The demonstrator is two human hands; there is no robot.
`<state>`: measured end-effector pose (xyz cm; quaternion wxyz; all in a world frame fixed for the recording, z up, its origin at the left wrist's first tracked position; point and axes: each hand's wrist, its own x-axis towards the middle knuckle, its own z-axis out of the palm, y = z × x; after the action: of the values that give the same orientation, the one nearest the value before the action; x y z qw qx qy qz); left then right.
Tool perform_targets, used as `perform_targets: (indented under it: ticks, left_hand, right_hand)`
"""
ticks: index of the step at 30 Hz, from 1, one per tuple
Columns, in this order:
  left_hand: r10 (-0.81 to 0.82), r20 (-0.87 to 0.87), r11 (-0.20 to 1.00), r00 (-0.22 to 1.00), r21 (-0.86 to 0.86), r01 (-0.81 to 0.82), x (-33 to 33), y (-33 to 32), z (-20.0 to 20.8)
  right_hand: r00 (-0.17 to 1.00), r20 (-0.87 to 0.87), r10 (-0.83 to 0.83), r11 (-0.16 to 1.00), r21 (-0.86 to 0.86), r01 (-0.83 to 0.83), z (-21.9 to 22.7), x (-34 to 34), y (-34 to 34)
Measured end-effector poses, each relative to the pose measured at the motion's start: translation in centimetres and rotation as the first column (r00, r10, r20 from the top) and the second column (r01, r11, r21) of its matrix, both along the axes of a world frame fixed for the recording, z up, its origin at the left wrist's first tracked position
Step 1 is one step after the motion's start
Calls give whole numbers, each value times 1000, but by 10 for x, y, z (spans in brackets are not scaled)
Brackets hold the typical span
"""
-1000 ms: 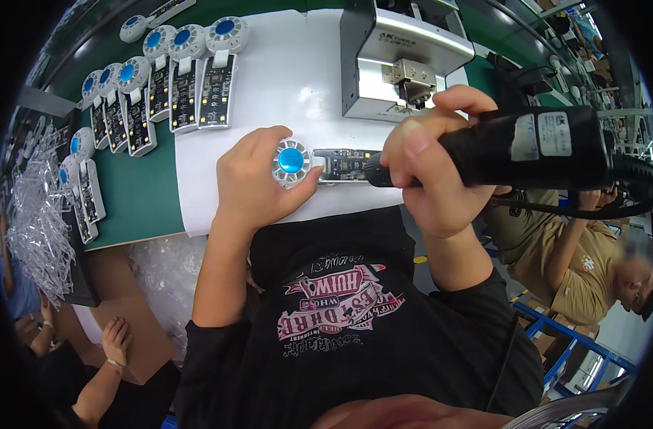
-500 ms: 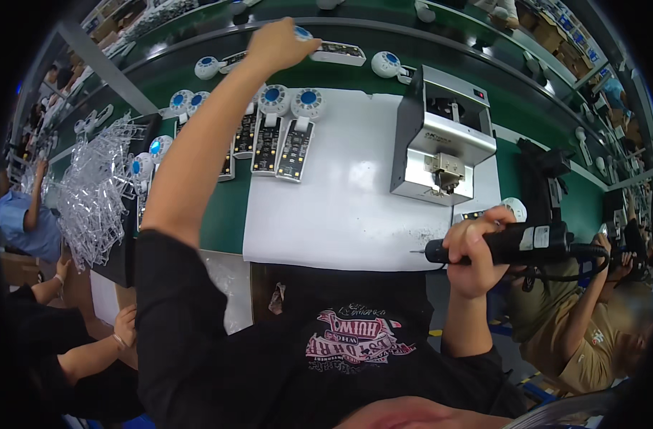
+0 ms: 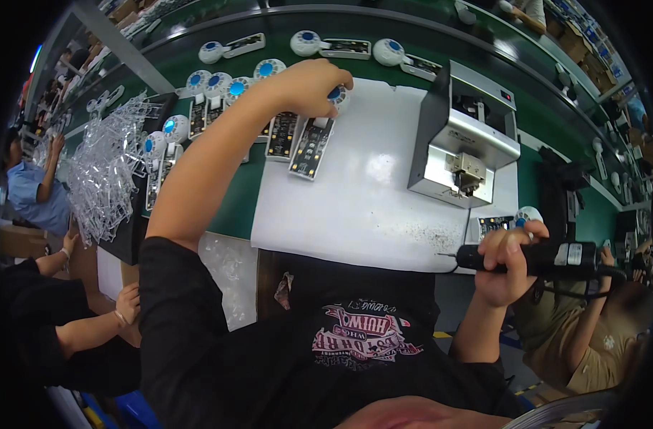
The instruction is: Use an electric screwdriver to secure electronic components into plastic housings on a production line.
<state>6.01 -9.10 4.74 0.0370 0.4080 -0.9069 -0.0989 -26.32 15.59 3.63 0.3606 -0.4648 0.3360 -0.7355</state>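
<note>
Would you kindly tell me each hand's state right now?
Left hand: curled at the blue-centred head of a circuit-board unit; whether gripping cannot be told.
Right hand: closed, holding a black power screwdriver.

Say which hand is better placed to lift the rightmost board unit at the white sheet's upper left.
Left, it seems: the left hand is at the round head of that board unit, though its grip is unclear. The right hand holds a black screwdriver, well away from that unit.

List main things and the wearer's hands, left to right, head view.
Clear plastic pile, left hand at a round-headed circuit-board unit, silver metal machine, right hand gripping a black power screwdriver.
</note>
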Motion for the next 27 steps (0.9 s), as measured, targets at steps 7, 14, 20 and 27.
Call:
perform_targets:
  ticks: [7, 14, 20, 27]
  left_hand:
    - [190, -308, 980, 932, 10, -197, -47, 120, -29]
    - [97, -683, 975, 724, -81, -206, -87, 180, -78]
    - [132, -654, 976, 745, -45, -212, -85, 188, -81]
    - [113, -687, 973, 717, -68, -219, -85, 188, -86]
  right_hand:
    - [999, -32, 24, 997, -74, -27, 12, 5, -3]
    - [991, -133, -3, 999, -41, -3, 22, 15, -17]
    - [978, -209, -2, 1000, -18, -1, 15, 37, -29]
    - [981, -195, 21, 999, 28, -16, 8, 45, -36]
